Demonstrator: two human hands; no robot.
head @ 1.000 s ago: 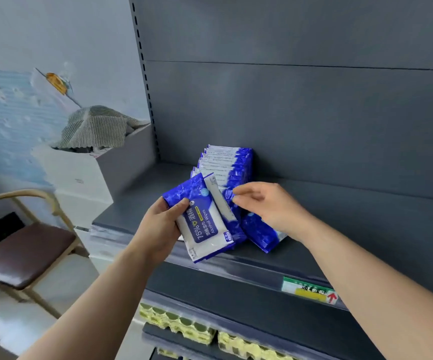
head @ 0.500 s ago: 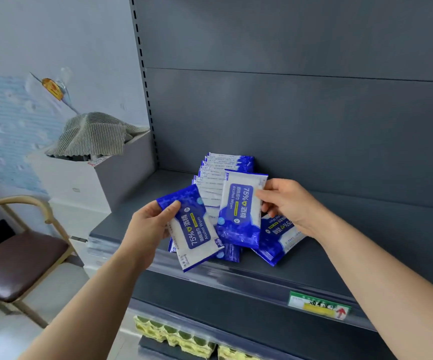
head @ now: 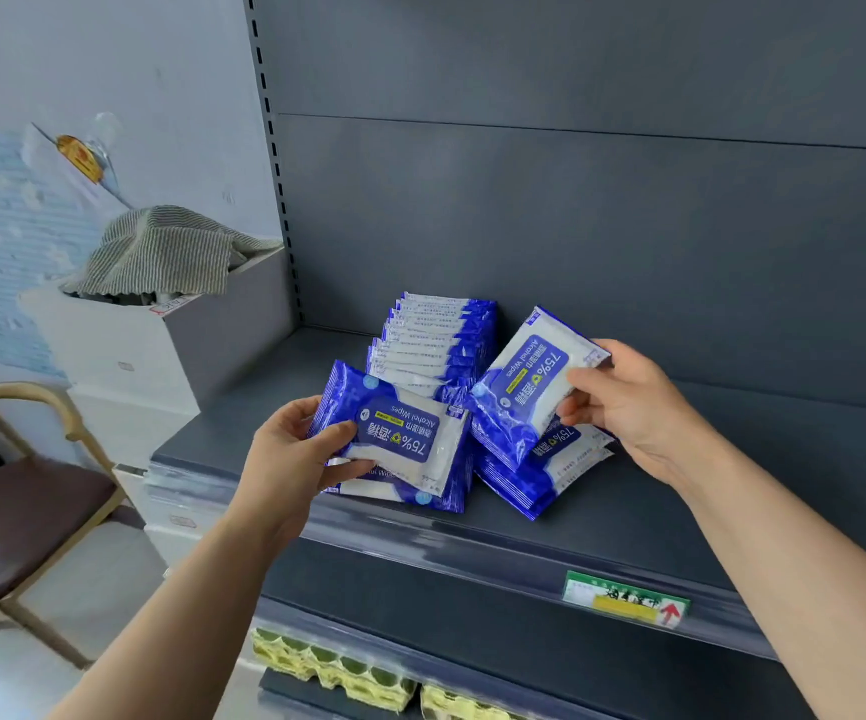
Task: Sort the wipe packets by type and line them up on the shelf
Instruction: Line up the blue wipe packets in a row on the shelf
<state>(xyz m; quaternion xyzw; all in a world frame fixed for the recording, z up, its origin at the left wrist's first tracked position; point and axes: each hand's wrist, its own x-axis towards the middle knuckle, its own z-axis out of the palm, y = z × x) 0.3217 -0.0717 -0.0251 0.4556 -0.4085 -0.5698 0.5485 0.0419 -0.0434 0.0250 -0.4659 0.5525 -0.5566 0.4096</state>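
Note:
A row of blue-and-white wipe packets (head: 436, 340) stands upright at the back of the dark grey shelf (head: 680, 511). My left hand (head: 295, 454) grips one blue alcohol wipe packet (head: 404, 439) by its left end, label upside down, held flat over another packet near the shelf's front edge. My right hand (head: 628, 407) pinches a second packet (head: 529, 381), tilted up to the right above two loose packets (head: 550, 470) lying on the shelf.
A white box (head: 150, 356) with a striped cloth (head: 160, 252) on top stands left of the shelf. A wooden chair (head: 20, 511) is at lower left. Egg trays (head: 337, 667) fill the lower shelf. A price tag (head: 628, 600) sits on the shelf's front rail.
My right hand lifted a packet from the pile and swung it out to the right. My left hand turned its packet from upright to flat.

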